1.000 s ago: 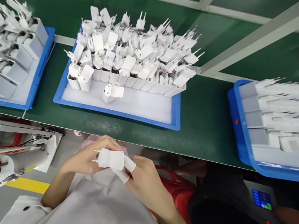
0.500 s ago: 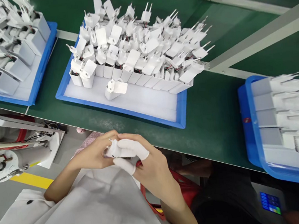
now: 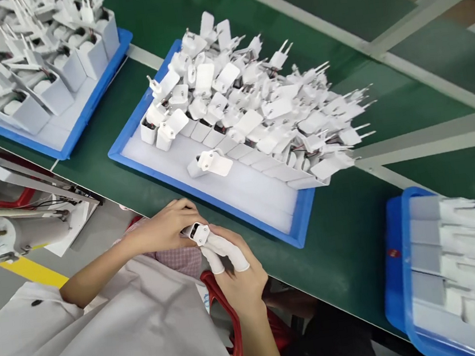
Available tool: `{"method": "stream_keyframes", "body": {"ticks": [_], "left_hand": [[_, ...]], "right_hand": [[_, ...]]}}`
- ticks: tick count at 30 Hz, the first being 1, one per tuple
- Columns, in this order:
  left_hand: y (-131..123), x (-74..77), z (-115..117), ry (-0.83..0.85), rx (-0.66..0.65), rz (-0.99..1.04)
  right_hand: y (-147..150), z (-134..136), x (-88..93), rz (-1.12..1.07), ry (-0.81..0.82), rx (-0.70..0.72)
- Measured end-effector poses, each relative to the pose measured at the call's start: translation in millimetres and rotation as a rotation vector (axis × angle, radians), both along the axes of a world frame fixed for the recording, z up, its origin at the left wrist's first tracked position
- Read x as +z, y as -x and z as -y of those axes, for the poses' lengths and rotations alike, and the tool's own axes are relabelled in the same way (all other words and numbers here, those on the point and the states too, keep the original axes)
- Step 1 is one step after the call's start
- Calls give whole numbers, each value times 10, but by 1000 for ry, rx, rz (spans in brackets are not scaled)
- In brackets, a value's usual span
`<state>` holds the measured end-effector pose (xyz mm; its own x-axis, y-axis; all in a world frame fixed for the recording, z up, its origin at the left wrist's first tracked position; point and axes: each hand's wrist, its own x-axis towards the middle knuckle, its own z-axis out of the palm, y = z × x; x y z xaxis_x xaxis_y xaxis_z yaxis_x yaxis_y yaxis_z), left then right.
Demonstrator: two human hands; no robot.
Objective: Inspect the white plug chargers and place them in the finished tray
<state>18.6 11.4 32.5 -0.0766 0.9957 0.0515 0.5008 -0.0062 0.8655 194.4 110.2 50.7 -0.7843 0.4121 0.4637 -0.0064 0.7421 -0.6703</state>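
Observation:
Close to my body, just off the bench edge, both of my hands hold one white plug charger (image 3: 200,234). My left hand (image 3: 168,227) has its fingers wrapped round the casing from the left. White cots cover two fingers of my right hand (image 3: 238,276), which pinch the charger from the other side. Its end with the plug face points up, and a dark gap shows beside it. Beyond my hands, a lone white charger (image 3: 209,163) stands in the blue tray (image 3: 240,201) on a white foam liner, its lid tilted over.
Packed rows of white chargers (image 3: 251,113) with upturned pins fill the tray's back. Another blue tray (image 3: 67,147) of open casings is at left. A blue bin (image 3: 405,273) of chargers stands at right on the green bench (image 3: 338,258). A metal frame (image 3: 432,139) rises behind.
My view has shifted, so the trays sit lower and mostly farther right. The charger has been turned between my fingers, its plug face now pointing up toward me; both hands keep hold of it.

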Motion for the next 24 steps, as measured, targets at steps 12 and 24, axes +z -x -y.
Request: {"method": "stream_keyframes", "body": {"ticks": [12, 24], "left_hand": [[22, -15, -14, -3, -35, 19], [1, -52, -26, -17, -24, 24]], "right_hand": [[19, -6, -65, 47, -26, 15], [33, 37, -64, 55, -42, -33]]}}
